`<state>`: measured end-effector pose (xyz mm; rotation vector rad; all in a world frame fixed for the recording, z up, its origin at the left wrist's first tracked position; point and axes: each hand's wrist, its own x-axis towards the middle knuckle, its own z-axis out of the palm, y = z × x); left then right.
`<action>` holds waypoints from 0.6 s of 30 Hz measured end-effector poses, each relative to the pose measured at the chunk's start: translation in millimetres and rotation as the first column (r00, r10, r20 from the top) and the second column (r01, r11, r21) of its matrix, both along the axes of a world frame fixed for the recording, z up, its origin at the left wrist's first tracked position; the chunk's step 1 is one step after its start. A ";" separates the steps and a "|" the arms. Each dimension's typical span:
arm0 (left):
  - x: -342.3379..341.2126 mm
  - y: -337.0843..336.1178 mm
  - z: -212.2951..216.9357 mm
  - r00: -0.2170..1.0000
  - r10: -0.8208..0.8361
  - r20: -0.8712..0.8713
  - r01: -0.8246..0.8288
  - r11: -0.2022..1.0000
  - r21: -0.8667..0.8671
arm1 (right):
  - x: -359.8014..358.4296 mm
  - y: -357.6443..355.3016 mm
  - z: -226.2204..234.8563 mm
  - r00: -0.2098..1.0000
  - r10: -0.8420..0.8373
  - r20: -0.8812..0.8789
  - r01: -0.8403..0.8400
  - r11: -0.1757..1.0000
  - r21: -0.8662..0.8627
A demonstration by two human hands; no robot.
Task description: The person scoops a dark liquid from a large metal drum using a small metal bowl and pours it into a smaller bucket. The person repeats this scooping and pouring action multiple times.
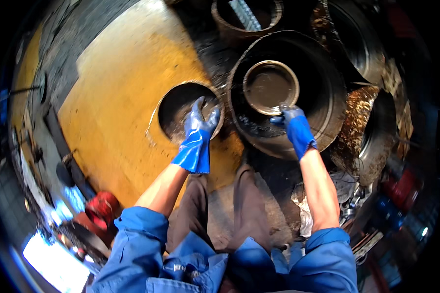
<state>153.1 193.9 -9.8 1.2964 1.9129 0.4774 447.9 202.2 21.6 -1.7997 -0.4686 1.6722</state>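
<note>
My left hand [201, 120], in a blue rubber glove, is over a round bucket [154, 118] with dark, wet contents. Its fingers point away from me, with the thumb spread from them, and nothing shows in its grasp. My right hand [292, 116], gloved the same way, grips the near rim of a round pan [295, 78]. Greyish-brown murky matter fills the pan's inside; its depth is unclear. The pan is above or inside the mouth of a large dark drum [335, 115], and I cannot tell whether it touches the drum. Wet, shiny patches show inside the drum.
A yellow sheet [122, 93] lies under the bucket. Beyond the drum stands another round container [222, 24] with a light metal strip [245, 15] in it. Curved, rust-brown crusted pieces [358, 122] stand at the right. A red object [102, 209] sits at lower left.
</note>
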 end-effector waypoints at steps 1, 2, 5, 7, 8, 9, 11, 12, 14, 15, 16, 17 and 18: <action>-15.9 -22.2 5.6 0.999 0.009 0.031 -0.010 0.999 0.033 | -11.0 -4.2 20.1 1.000 -0.004 -0.021 0.004 1.000 0.006; -32.9 -38.1 8.3 0.998 0.010 0.062 -0.015 0.996 0.082 | -23.0 -3.8 25.5 1.000 0.002 -0.022 -0.003 0.999 -0.033; -92.5 -94.8 -0.4 0.982 0.126 0.143 -0.136 0.988 0.067 | -69.4 -18.7 46.5 0.992 0.025 -0.120 -0.025 1.000 0.003; -111.5 -123.3 4.3 0.957 0.192 0.219 -0.202 0.979 0.023 | -81.9 -32.4 29.1 0.986 0.020 -0.168 -0.028 0.999 -0.044; -123.4 -134.6 6.3 0.964 0.193 0.181 -0.199 0.980 0.018 | -98.9 -35.0 35.0 0.984 0.077 -0.162 -0.084 0.996 -0.037; -134.8 -145.3 8.2 0.959 0.230 0.166 -0.235 0.972 0.014 | -117.6 -39.0 41.5 0.985 0.068 -0.158 -0.076 0.996 -0.047; -156.5 -168.5 -1.0 0.941 0.298 0.159 -0.303 0.953 0.006 | -151.2 -42.6 31.0 0.983 0.137 -0.123 -0.138 0.990 0.006; -165.3 -176.7 -7.6 0.929 0.332 0.164 -0.336 0.942 -0.003 | -166.3 -43.5 18.8 0.985 0.137 -0.106 -0.138 0.990 -0.001; -178.7 -188.7 -9.5 0.922 0.350 0.166 -0.357 0.934 0.014 | -188.4 -49.2 -5.0 0.954 0.301 -0.003 -0.299 0.948 0.112; -185.7 -195.3 -7.3 0.923 0.359 0.140 -0.363 0.932 -0.002 | -202.9 -50.9 -9.0 0.936 0.337 0.097 -0.343 0.938 0.048; -192.2 -199.2 -7.1 0.915 0.372 0.155 -0.376 0.926 0.002 | -216.5 -47.6 -5.4 0.906 0.377 0.192 -0.381 0.924 -0.019; -180.8 -198.6 -14.8 0.904 0.376 0.206 -0.383 0.924 -0.007 | -199.1 -57.0 -54.8 0.832 0.415 0.369 -0.499 0.850 0.169; -185.2 -203.3 -20.1 0.892 0.394 0.221 -0.402 0.916 -0.013 | -209.4 -58.9 -68.4 0.858 0.360 0.366 -0.427 0.897 0.118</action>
